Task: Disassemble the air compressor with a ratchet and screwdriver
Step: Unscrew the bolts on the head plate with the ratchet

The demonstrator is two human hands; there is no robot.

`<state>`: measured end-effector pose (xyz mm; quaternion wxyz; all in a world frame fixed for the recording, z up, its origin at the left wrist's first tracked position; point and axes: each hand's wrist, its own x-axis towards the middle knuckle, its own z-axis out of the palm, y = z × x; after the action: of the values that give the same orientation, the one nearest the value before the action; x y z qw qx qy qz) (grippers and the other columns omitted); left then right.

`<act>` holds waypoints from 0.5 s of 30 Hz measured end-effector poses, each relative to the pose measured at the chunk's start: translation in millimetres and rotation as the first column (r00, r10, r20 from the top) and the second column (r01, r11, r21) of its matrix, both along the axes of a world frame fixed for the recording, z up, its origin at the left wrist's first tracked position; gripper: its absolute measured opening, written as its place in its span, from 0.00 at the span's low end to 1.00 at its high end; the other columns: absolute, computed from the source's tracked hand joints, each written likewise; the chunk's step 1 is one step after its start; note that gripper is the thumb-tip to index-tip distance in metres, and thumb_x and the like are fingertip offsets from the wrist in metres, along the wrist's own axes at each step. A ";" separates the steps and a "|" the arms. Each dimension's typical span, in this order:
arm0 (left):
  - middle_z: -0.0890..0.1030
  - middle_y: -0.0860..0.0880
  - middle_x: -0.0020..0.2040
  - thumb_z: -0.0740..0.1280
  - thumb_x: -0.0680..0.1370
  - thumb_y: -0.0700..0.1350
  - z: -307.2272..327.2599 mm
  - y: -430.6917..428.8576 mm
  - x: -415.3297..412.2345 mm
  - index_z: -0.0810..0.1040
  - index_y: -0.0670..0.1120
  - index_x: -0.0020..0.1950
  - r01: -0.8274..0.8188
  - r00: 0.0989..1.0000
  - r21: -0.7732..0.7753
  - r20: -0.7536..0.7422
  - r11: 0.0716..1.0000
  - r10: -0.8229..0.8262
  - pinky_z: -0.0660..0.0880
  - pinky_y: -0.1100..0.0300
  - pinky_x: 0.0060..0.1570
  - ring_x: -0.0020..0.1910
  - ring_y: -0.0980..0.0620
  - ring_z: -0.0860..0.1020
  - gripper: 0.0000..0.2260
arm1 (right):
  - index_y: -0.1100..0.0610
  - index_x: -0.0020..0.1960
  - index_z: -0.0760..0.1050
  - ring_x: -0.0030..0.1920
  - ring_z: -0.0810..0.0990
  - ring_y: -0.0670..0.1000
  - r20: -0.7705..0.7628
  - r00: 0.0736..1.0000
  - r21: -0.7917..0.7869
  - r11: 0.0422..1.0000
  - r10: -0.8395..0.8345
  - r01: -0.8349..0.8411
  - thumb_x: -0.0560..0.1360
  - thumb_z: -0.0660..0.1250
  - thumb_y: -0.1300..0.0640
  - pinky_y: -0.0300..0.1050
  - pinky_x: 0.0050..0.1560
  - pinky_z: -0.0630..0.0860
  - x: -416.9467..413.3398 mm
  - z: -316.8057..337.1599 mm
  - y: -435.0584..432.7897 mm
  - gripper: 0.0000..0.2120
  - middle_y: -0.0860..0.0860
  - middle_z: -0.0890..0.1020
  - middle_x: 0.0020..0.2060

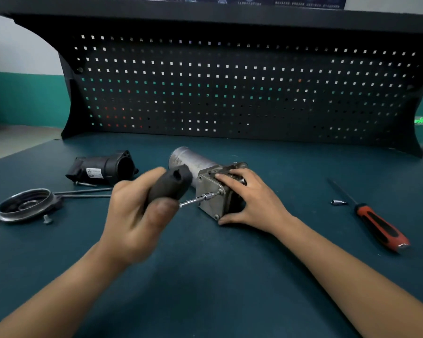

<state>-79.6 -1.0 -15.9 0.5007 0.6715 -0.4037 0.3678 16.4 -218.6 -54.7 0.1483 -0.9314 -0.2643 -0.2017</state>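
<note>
The air compressor (pixel 193 162) lies on its side near the middle of the worktop (pixel 205 276), toward the back edge, with its square metal block facing the person. The right hand (pixel 249 198) grips that block, fingers spread over its top and thumb at its lower corner, while the left hand (pixel 137 215) has its fingers wrapped round the black handle of the ratchet (pixel 171 185), whose socket sits on a bolt in the block's face. A red-and-black screwdriver (pixel 376 223) lies toward the right edge, and a black housing (pixel 103 170) and a round metal cover (pixel 26 204) toward the left edge.
</note>
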 end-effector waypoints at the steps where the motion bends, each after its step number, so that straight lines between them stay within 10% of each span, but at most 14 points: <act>1: 0.61 0.51 0.28 0.56 0.76 0.66 -1.1 -1.4 -0.6 0.66 0.50 0.38 -0.021 1.000 -0.015 0.002 1.000 0.021 0.55 0.67 0.24 0.22 0.52 0.59 0.20 | 0.42 0.72 0.60 0.70 0.60 0.52 0.003 1.000 0.001 1.000 0.000 0.000 0.60 0.75 0.38 0.55 0.61 0.71 0.4 -0.2 -0.2 0.44 0.51 0.64 0.69; 15: 0.62 0.42 0.28 0.50 0.72 0.73 -12.0 -22.6 -3.3 0.60 0.47 0.32 -0.362 0.931 -0.276 -0.056 0.890 0.361 0.60 0.52 0.17 0.22 0.41 0.59 0.29 | 0.44 0.72 0.61 0.69 0.61 0.53 0.029 1.000 0.004 1.000 -0.011 0.011 0.60 0.75 0.38 0.54 0.60 0.72 -0.5 -2.3 1.8 0.44 0.53 0.64 0.68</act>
<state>-82.9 -23.6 -27.9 0.5147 0.6573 -0.2145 0.5070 15.9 -216.8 -57.1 0.1449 -0.9296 -0.2609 -0.2165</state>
